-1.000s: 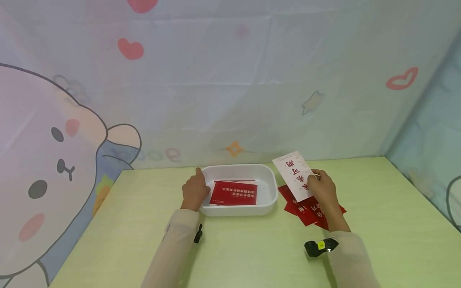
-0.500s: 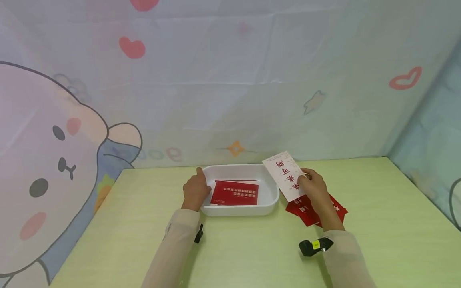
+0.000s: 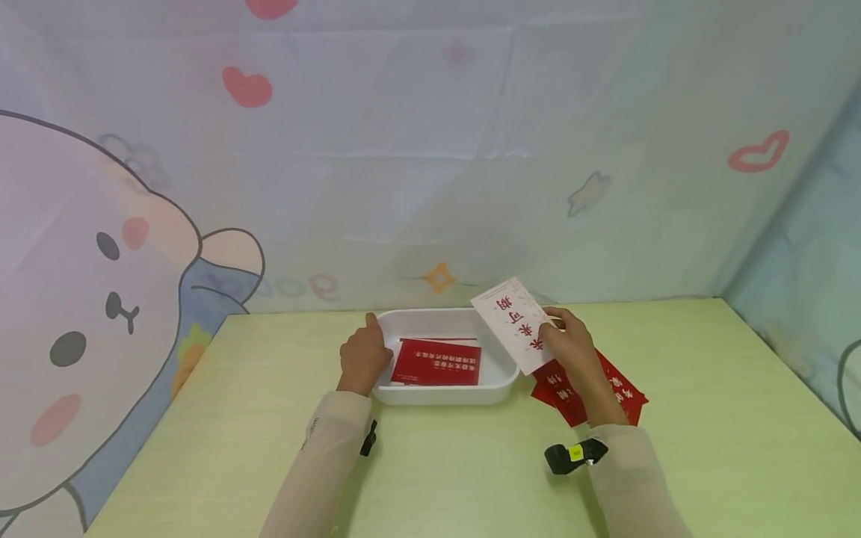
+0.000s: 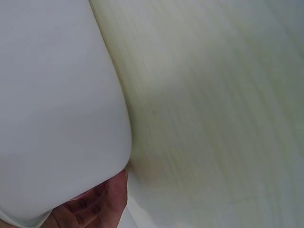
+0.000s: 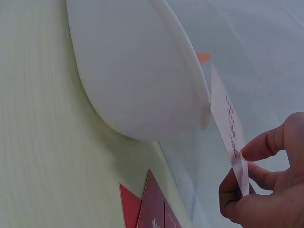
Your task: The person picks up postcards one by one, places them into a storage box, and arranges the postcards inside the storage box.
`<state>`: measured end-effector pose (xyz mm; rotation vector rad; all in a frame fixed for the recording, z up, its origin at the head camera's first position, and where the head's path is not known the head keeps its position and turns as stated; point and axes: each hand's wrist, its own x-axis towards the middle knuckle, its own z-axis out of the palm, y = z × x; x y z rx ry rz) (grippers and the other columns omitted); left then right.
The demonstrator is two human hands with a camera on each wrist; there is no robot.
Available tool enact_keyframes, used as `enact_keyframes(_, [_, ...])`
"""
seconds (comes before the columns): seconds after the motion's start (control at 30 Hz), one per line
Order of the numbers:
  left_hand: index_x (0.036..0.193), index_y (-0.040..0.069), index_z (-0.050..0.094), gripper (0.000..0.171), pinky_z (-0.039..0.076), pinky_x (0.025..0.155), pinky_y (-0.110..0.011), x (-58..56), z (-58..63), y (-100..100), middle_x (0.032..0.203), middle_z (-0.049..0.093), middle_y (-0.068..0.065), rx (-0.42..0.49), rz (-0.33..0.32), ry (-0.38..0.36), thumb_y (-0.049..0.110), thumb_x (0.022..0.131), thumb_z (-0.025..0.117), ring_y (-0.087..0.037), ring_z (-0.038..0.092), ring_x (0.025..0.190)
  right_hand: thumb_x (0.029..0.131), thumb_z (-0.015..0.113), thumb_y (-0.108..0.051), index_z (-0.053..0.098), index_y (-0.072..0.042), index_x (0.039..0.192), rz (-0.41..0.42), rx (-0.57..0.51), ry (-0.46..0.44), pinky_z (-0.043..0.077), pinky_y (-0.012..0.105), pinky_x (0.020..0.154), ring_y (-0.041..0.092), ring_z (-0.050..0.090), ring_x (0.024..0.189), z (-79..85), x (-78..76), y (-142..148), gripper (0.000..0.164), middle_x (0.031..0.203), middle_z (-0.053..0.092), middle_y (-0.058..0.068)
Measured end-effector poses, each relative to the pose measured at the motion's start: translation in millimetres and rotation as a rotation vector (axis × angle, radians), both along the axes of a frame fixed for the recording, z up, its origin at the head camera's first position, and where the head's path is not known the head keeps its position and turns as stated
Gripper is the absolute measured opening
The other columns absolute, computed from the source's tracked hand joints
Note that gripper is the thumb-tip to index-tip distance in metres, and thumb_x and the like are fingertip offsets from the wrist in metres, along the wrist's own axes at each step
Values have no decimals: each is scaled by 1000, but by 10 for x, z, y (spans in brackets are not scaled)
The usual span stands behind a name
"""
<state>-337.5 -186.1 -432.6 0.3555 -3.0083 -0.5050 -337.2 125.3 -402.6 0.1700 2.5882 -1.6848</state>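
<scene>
A white plastic tray (image 3: 498, 394) stands near the back of the table, with red and white cards (image 3: 436, 365) lying in it. My left hand (image 3: 363, 357) grips its left end, thumb over the rim; in the left wrist view the fingers (image 4: 114, 199) curl against the outer wall. Between thumb and fingers my right hand (image 3: 572, 351) pinches a white card (image 3: 510, 321) with red characters by its lower right edge. The card tilts over the tray's right end. Below the right hand, several red cards (image 3: 615, 381) lie fanned on the table, partly hidden by the hand and wrist.
A pale green table (image 3: 457, 471) carries the tray and cards. Behind it hangs a printed cloth (image 3: 403, 187) with a cartoon bear. Dark wrist cameras, such as the right one (image 3: 575, 454), sit at both cuffs.
My right hand has moved left with the white card, which now overlaps the tray's right end. More of the red cards show on the right. The left hand and tray have stayed put.
</scene>
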Motion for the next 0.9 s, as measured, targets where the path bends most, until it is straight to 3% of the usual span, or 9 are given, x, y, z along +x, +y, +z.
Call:
enact_keyframes(0.13, [138,-1,41,60,57,81,-48,-35,-32,-4,103,72,-19,-4,2,-14,15,88,68,-33,71,87,95,46,-22,39,-9,150,4,20,16,52,29,81,31,57,109,52,1,-59,57,145,45,21])
enact_keyframes(0.33, [140,-1,39,62,57,79,-48,-54,-60,4,103,72,-19,-10,9,-17,14,87,67,-33,72,86,95,43,-21,39,-10,151,21,23,17,48,46,101,34,51,120,136,13,-173,57,152,39,21])
enact_keyframes(0.43, [140,-1,40,61,58,78,-47,-39,-48,22,103,72,-19,-9,8,-14,14,87,67,-33,71,86,95,43,-21,39,-10,150,36,39,20,46,49,105,35,49,123,157,16,-225,56,153,38,22])
enact_keyframes(0.77, [134,0,43,55,58,77,-47,-31,-22,44,99,72,-19,-10,19,-14,13,87,68,-32,71,82,92,43,-18,44,-5,146,90,128,96,54,40,88,34,53,117,193,2,-376,55,145,48,23])
enact_keyframes(0.9, [133,0,43,54,58,76,-47,-39,-24,45,98,72,-19,-9,13,-8,13,87,68,-32,71,81,92,45,-17,45,-4,145,114,156,127,55,41,88,33,55,113,195,-15,-418,54,143,50,24])
